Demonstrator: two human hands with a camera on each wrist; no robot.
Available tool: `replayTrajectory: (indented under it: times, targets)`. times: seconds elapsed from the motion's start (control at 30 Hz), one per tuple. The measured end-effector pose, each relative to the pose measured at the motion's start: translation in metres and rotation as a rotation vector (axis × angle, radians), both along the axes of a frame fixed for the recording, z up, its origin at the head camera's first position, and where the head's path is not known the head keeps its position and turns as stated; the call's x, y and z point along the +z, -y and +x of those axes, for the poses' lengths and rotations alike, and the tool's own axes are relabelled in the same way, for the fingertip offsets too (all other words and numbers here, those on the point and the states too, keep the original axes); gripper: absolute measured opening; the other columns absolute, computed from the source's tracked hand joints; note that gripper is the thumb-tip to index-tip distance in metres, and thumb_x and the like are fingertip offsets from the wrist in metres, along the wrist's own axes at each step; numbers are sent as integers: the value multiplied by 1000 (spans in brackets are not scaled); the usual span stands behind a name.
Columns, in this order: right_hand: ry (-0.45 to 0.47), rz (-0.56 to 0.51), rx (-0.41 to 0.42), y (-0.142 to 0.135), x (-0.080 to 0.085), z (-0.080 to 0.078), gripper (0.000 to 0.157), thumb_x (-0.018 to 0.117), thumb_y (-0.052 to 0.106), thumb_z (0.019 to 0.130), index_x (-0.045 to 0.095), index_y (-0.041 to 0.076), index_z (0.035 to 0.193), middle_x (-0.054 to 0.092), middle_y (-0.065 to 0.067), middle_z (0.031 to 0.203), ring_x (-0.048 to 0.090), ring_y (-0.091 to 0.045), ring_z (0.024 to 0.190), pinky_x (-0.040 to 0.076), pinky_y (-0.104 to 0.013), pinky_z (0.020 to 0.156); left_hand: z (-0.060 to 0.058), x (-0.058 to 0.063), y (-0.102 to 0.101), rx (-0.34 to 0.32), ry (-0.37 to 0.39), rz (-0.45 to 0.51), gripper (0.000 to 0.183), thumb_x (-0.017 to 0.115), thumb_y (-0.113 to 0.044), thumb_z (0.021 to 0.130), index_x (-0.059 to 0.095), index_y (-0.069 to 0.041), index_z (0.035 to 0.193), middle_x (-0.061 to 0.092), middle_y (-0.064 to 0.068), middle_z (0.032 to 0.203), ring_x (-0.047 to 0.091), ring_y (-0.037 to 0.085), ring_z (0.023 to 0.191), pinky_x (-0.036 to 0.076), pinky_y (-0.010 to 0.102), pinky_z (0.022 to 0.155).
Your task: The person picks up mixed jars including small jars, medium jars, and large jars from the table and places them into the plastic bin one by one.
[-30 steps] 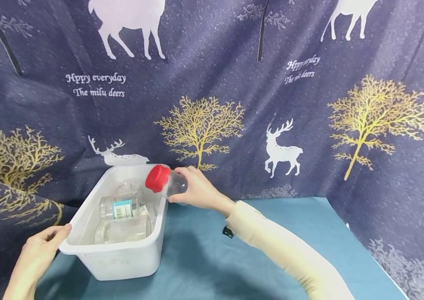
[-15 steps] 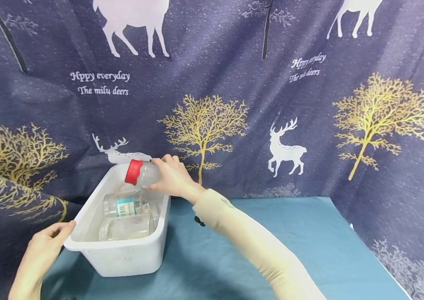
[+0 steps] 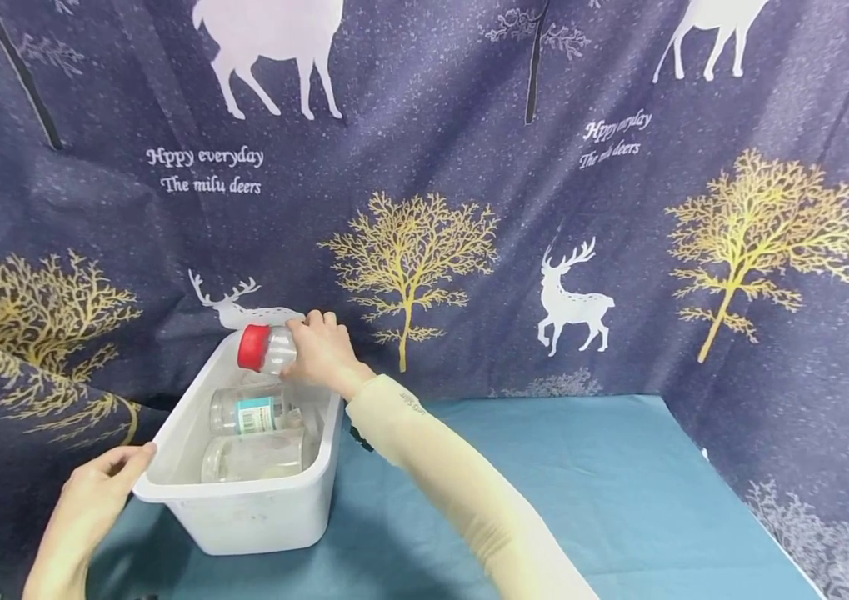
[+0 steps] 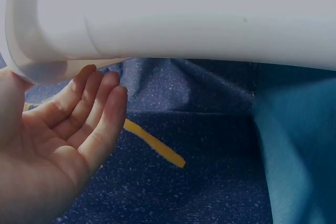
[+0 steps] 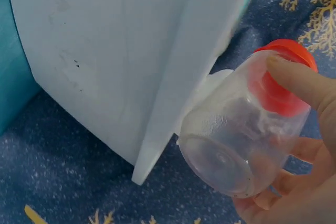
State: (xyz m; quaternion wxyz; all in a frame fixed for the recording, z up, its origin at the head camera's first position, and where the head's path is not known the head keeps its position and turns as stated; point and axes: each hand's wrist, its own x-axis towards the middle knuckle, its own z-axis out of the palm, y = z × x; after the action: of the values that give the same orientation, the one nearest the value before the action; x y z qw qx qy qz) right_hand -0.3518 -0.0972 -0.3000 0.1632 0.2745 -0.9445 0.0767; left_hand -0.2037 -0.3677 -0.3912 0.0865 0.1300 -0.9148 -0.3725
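In the head view my right hand holds a clear plastic jar with a red lid over the far end of a white plastic tub. The jar lies tilted on its side, lid pointing left. From the right wrist, thumb and fingers wrap around the jar beside the tub's rim. My left hand holds the tub's near left corner, thumb on the rim. The left wrist view shows the other fingers loosely bent below that rim.
Inside the tub lie a clear jar with a teal-and-white label and another clear jar nearer the front. A teal cloth covers the table. Behind hangs a dark blue curtain printed with deer and trees.
My right hand has carried the red-lidded jar leftward, from the tub's right rim to above its far end. The left hand keeps its hold on the tub's corner.
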Motion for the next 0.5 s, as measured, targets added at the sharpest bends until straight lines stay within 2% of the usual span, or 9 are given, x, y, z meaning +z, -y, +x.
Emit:
replayTrajectory:
  times: [0.13,0.23,0.33,0.5]
  targets:
    - [-1,27,-30,6,-5,-3,70,80,52,75,57,23,133,52,-2,120,44,-21,108,43,-36,83,0,-1,-1,6,2,12,70,44,-57,99,60,6,125,69,18,107,56,14,86,41,39,69]
    - [-3,22,-28,9,-7,-4,69,80,52,75,56,24,133,51,-2,120,43,-20,109,43,-36,83,0,0,-2,12,18,8,73,43,-59,98,59,5,127,68,20,110,59,24,92,43,42,70]
    - [6,-6,-18,10,-8,-5,72,78,52,79,51,25,140,48,-1,126,41,-20,115,41,-37,90,0,1,-2,16,39,13,76,41,-62,97,57,5,129,66,23,114,59,33,99,44,45,71]
    - [30,-82,0,6,-8,-5,72,72,52,84,45,28,146,44,-3,137,35,-21,126,35,-39,99,-1,2,-1,18,32,10,74,43,-61,97,58,5,128,67,21,111,58,22,90,42,40,69]
